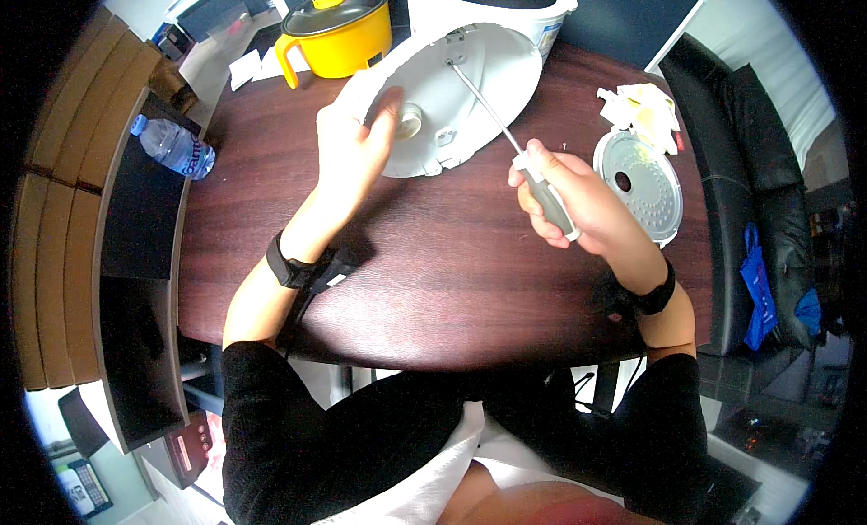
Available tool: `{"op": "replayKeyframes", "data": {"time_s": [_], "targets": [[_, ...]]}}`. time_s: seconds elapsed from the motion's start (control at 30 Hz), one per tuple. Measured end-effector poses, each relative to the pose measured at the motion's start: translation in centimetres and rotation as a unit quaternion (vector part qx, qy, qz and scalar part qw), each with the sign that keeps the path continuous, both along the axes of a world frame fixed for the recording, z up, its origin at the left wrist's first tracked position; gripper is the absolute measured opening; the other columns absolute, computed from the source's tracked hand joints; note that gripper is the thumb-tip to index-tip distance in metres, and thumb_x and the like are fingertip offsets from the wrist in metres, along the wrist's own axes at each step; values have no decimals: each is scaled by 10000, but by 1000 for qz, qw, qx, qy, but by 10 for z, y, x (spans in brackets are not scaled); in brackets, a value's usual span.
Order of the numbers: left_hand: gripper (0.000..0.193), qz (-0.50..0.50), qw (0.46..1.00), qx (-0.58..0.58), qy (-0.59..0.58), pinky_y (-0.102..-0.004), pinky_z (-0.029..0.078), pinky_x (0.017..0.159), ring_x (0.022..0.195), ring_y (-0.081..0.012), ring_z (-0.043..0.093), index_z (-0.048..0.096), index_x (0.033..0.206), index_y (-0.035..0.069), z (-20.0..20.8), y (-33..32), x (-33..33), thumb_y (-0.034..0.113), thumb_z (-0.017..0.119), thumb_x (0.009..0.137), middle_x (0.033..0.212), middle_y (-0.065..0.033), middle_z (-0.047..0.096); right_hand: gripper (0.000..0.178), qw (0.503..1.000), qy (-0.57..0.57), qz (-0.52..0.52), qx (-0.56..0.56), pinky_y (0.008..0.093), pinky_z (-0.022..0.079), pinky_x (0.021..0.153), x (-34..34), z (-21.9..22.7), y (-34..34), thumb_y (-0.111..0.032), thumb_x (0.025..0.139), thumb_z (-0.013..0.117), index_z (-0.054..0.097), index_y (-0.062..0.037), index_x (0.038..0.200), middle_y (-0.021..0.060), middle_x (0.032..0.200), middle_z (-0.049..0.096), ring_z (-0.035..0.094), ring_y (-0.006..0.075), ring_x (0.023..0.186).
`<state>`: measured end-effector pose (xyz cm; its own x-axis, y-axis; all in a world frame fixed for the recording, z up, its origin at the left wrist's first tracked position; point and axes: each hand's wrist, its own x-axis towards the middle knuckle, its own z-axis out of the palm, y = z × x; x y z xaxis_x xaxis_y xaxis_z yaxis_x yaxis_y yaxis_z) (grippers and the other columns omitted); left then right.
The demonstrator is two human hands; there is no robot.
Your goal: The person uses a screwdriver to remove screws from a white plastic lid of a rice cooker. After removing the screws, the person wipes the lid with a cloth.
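Screwdriver (549, 202), slim-shafted, is gripped by the right hand (585, 198); the left hand (355, 150) holds a concave shell (497, 78).

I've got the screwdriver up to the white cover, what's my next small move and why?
Perhaps try a gentle turn of the screwdriver: its tip appears to touch inside the white cover, your right hand grips it, and your left hand holds the cover's edge.

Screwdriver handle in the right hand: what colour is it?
The screwdriver handle is grey and white, best seen in the head view.
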<state>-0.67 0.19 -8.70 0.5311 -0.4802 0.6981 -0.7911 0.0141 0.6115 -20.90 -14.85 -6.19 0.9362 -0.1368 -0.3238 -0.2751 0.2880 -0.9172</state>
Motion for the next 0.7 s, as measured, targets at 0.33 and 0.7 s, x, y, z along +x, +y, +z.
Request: {"op": "replayKeyframes", "data": {"time_s": [0.33,0.7], "targets": [[234,8,1000,12,-3,-293,511,698,759,-216,675,598,1057,6,0,2,0,94,587,840,861,-153,661,381,746,-59,-113,-654,402,451,519,6,13,-15,-401,901,526,592,-51,768,167,593,584,592,337,567],[217,0,1000,6,-16,-293,504,694,746,-228,664,611,1032,1,2,-1,0,82,588,832,855,-147,650,378,983,36,12,-181,220,356,345,0,18,-24,-367,986,379,525,-28,905,20,559,471,440,106,378]]}}
